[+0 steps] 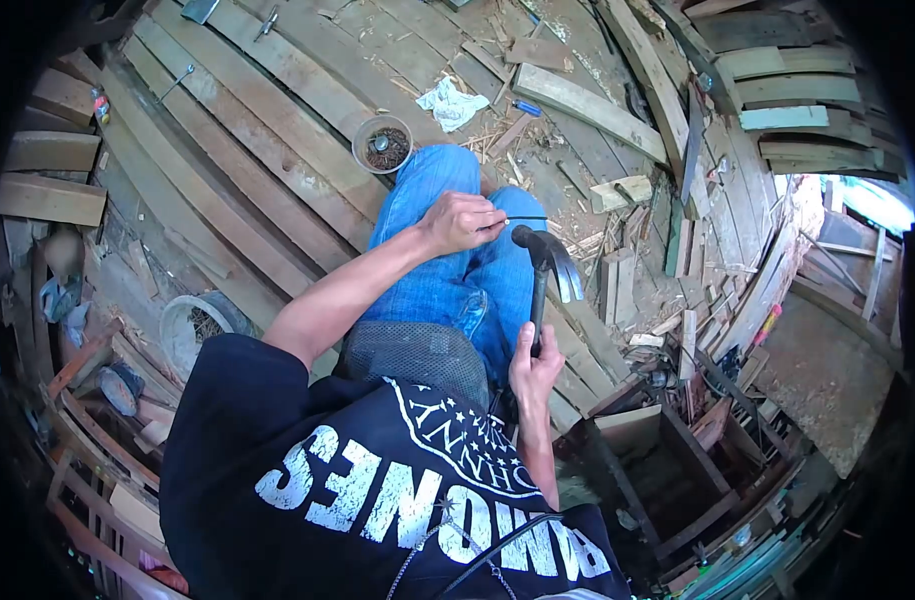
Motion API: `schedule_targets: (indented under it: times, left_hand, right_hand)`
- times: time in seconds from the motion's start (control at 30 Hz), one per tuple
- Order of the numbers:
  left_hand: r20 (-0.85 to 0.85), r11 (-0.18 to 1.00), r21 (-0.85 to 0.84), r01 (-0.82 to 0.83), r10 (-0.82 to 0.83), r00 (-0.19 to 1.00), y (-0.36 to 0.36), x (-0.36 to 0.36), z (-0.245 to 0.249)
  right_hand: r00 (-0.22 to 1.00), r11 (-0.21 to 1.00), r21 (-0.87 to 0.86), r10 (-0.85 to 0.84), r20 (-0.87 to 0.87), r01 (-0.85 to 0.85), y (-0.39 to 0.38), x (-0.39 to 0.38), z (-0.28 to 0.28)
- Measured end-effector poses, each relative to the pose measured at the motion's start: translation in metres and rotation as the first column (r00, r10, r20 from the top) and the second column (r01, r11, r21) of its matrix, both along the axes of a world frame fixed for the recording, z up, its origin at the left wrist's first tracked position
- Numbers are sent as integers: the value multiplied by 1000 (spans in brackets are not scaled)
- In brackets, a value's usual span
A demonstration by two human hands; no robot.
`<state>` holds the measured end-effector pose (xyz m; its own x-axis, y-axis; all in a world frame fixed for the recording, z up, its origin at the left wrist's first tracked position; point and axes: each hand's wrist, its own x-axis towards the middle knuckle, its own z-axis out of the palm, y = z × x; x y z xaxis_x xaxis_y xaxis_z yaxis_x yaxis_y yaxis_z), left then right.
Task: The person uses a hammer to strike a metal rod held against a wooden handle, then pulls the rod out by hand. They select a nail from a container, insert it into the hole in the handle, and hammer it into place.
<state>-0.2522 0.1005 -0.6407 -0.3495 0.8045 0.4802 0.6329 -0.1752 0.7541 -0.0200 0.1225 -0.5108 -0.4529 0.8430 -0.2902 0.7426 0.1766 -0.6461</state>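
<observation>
A claw hammer (539,300) with a dark handle stands head-up in my right hand (535,370), which is closed around the lower handle. Its metal head is level with my right knee. My left hand (462,222) pinches a thin dark rod (525,218) that points right, over my jeans (427,190), with its far end just above the hammer head. In this view the rod and hammer head lie close together. A grey mesh-like pad (412,355) covers my lap. Beyond my left knee is a round tub (382,145) holding small brown pieces.
Long wooden planks (217,130) lie to the left, with a small metal tool (267,22) on them. Ahead are a white cloth (450,103), a blue-handled tool (525,107) and a thick beam (589,112). Wood scraps litter the right; a white bucket (187,330) stands left.
</observation>
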Motion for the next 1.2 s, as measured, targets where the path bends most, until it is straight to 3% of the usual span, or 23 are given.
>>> schedule_targets:
  times: [0.2, 0.37, 0.57, 1.0, 1.2]
  left_hand:
    - [-8, 1000, 6, -11, 11, 1000, 0, 1, -1]
    - [-28, 1000, -9, -2, 2, 1000, -1, 1, -4]
    - [7, 1000, -22, 3, -2, 1000, -3, 0, 1]
    - [-10, 1000, -11, 0, 0, 1000, -2, 0, -1]
    - [7, 1000, -6, -7, 7, 1000, 0, 1, 0]
  right_hand:
    - [1000, 1000, 10, -1, -4, 1, 2, -3, -5]
    - [991, 998, -43, 41, 130, -36, 6, -14, 0]
    - [1000, 1000, 8, 26, 11, -27, 2, -13, -4]
    - [997, 999, -35, 28, 69, -25, 6, -12, -3]
    - [996, 994, -81, -83, -34, 80, 4, 7, -6]
